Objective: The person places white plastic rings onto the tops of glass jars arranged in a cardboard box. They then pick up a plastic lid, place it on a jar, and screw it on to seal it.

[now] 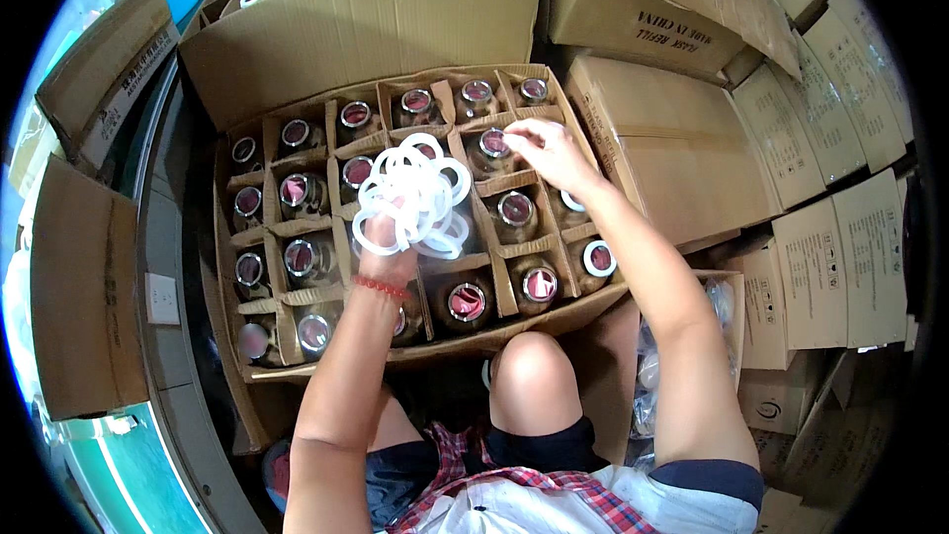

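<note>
In front of me a cardboard box (559,336) with dividers holds rows of glass bottles, their round open mouths facing up. My left hand (388,262), with a red bead bracelet (380,287) at the wrist, is closed around a loose bunch of white rings (427,200) over the middle of the box. The rings hide most of its fingers. At the right, my right hand (556,153) pinches at the rim of a bottle (494,144); whatever lies between its fingertips is too small to make out. A white ring (599,258) sits on the neck of a bottle near the right front corner.
Behind stands another divided box (366,35) with white rings on its bottles. Closed cartons (682,153) are stacked at the right. Clear plastic-wrapped items (647,396) lie in a box beside my right arm. A raised cardboard flap (81,287) stands at the left.
</note>
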`<state>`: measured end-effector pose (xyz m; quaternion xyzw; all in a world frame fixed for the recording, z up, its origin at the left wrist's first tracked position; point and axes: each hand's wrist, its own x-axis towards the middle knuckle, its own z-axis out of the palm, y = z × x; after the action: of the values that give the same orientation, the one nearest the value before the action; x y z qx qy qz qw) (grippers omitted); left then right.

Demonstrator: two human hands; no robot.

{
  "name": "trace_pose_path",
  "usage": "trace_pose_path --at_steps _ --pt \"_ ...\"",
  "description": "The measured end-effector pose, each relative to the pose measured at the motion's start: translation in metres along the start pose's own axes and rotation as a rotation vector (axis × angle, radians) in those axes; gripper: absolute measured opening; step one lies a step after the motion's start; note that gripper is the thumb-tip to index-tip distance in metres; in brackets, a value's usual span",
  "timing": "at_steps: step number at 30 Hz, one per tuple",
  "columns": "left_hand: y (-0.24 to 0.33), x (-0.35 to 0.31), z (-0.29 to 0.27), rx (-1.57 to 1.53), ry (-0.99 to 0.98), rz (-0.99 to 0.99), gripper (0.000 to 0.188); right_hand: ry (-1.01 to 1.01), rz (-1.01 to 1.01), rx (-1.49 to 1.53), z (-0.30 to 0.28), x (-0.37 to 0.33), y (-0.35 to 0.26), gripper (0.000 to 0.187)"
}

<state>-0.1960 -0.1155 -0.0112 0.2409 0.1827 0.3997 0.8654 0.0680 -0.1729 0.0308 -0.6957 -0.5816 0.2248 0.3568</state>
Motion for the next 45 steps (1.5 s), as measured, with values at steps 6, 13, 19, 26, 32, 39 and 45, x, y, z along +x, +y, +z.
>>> trace_pose_path --at_steps 6,13,19,26,32,39,45 --pt "-0.020 0.013 -0.022 -0.077 -0.023 0.000 0.027 -0.324 0.206 0.289 0.027 -0.012 -0.062 0.027" --pt "-0.004 0.020 -0.016 -0.142 0.024 0.042 0.031 -0.334 0.345 0.848 0.016 0.002 -0.041 0.020" --pt "0.018 0.016 -0.024 -0.200 0.109 0.083 0.035 0.089 0.274 0.822 -0.013 0.041 -0.001 0.019" --pt "0.019 0.018 -0.017 -0.211 0.020 0.085 0.040 0.591 -0.042 -0.400 -0.056 0.115 0.132 0.018" --pt "0.031 0.014 -0.031 -0.343 -0.085 0.079 0.034 0.094 -0.033 -0.894 -0.032 0.108 0.127 0.021" --pt "0.030 0.014 -0.026 -0.337 -0.122 0.060 0.035 0.194 -0.181 -0.736 -0.032 0.102 0.135 0.022" --pt "0.034 0.011 -0.028 -0.319 -0.089 0.088 0.037 0.039 -0.074 -0.907 -0.029 0.117 0.112 0.027"
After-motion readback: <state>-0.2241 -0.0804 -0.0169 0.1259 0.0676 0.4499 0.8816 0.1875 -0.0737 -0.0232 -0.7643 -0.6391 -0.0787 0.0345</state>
